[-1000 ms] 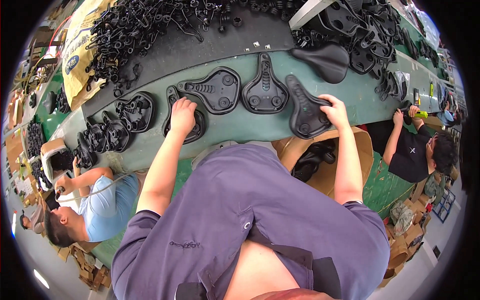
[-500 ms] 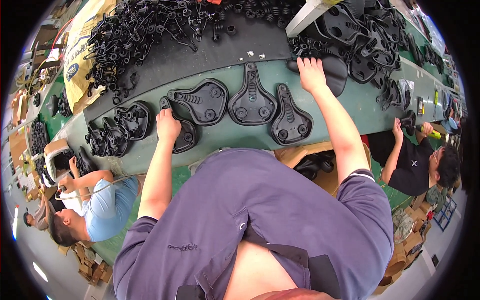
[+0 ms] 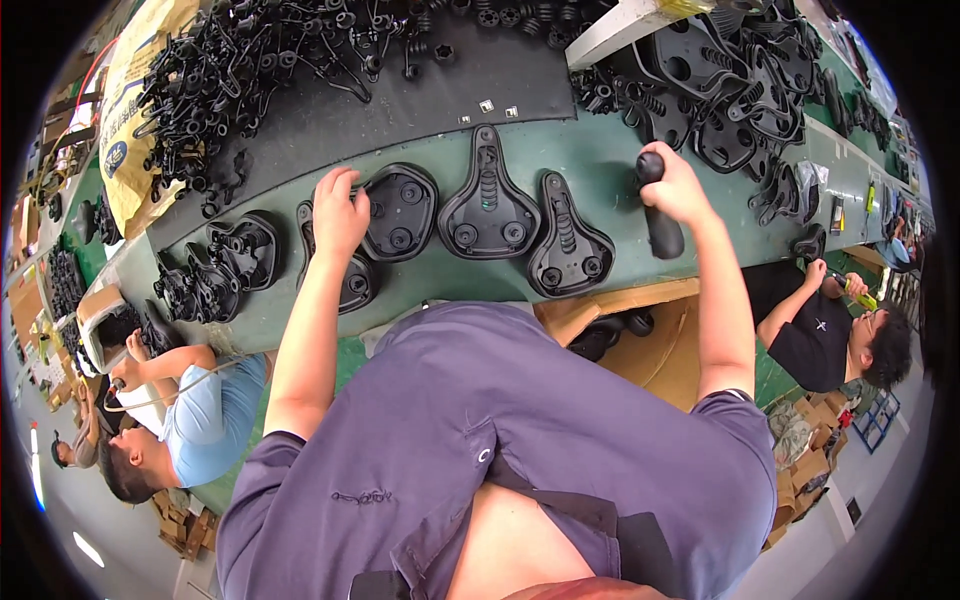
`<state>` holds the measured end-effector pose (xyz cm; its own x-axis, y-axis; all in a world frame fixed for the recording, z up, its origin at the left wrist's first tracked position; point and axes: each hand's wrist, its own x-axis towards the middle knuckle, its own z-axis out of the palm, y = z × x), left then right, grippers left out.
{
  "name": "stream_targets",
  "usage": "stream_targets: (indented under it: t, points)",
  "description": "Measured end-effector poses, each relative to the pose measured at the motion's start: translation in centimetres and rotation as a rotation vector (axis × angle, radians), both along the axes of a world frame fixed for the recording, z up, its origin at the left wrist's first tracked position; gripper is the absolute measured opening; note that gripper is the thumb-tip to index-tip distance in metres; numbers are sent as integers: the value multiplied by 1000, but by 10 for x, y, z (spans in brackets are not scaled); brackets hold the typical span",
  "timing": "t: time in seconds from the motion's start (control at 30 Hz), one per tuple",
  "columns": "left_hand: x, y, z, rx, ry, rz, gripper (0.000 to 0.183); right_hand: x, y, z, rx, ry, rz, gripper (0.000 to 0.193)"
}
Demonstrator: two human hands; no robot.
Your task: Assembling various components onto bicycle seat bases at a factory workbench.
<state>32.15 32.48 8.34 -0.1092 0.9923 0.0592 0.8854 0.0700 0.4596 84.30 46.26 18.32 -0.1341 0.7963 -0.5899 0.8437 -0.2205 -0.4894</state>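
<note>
My right hand [image 3: 678, 188] is closed round the narrow nose of a black bicycle saddle [image 3: 664, 232], which is tipped up on its side over the green bench [image 3: 590, 150]. My left hand [image 3: 341, 212] is at the nose of another saddle [image 3: 402, 212], its fingers bent round that end and hiding it. Partly behind my left hand and forearm is a further saddle [image 3: 358, 284]. Between my hands two more saddles, a middle one [image 3: 490, 215] and a right one [image 3: 570, 245], lie underside up, noses pointing away from me.
Saddles with fitted clamps [image 3: 245, 250] stand at the left. A heap of small metal parts [image 3: 240, 80] covers the dark mat [image 3: 420, 110]. Saddles pile up [image 3: 730, 100] behind a pale post [image 3: 640, 28]. A cardboard box [image 3: 665, 345] sits below the bench edge. Co-workers are at both sides.
My right hand has raised its saddle from lying flat onto its side and drawn it nearer. My left hand has shifted from the leftmost loose saddle to the nose of its neighbour.
</note>
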Motion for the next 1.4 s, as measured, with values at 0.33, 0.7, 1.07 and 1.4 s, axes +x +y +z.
stream_targets:
  t: [0.33,0.7,1.07,1.4]
  points:
    - [86,133,-10,37,-114,-288,35,-35,95,-116,-939,494,266,73]
    - [130,288,-36,256,125,-284,59,-184,244,-126,723,-379,-93,57]
    - [120,351,-67,-113,293,-441,70,-230,211,-173,1033,-187,201,34]
    - [90,224,-53,-87,6,-289,63,-267,119,-172,813,418,-22,38]
